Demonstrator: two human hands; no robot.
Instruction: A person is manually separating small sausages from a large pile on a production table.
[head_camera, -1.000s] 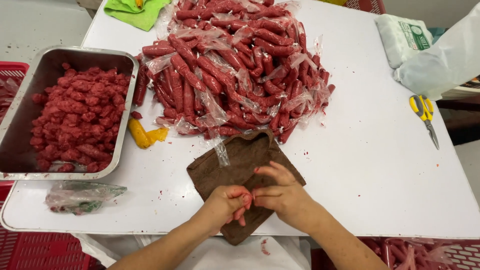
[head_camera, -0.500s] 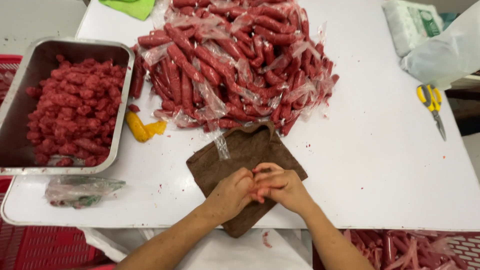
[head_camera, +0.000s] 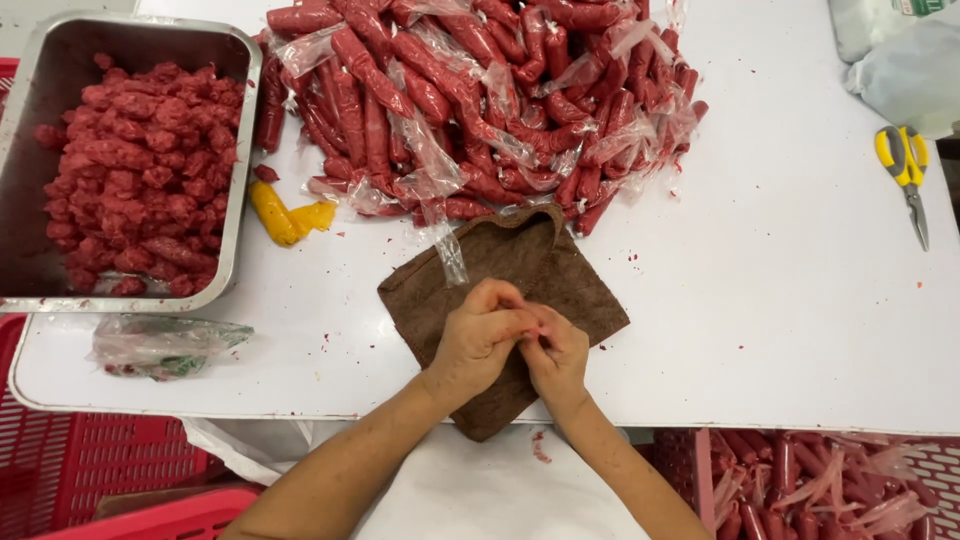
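My left hand (head_camera: 478, 338) and my right hand (head_camera: 556, 358) are pressed together over a brown cloth (head_camera: 585, 290) at the near edge of the white table (head_camera: 780, 320). Their fingertips pinch a small red sausage (head_camera: 528, 322), which is almost hidden between them. Beyond the cloth lies a big pile of red sausages in clear plastic wrap (head_camera: 470, 100). One loose strip of plastic (head_camera: 448, 250) trails from the pile onto the cloth.
A metal tray (head_camera: 246, 150) at the left holds several unwrapped red pieces. Near it lie a yellow scrap (head_camera: 276, 213) and crumpled plastic (head_camera: 160, 343). Yellow-handled scissors (head_camera: 906, 165) lie far right. Red crates (head_camera: 90, 465) stand below; one holds sausages (head_camera: 820, 480).
My hands have drawn closer together and closed over the red sausage, so less of it shows. The view has dipped toward the table's near edge.
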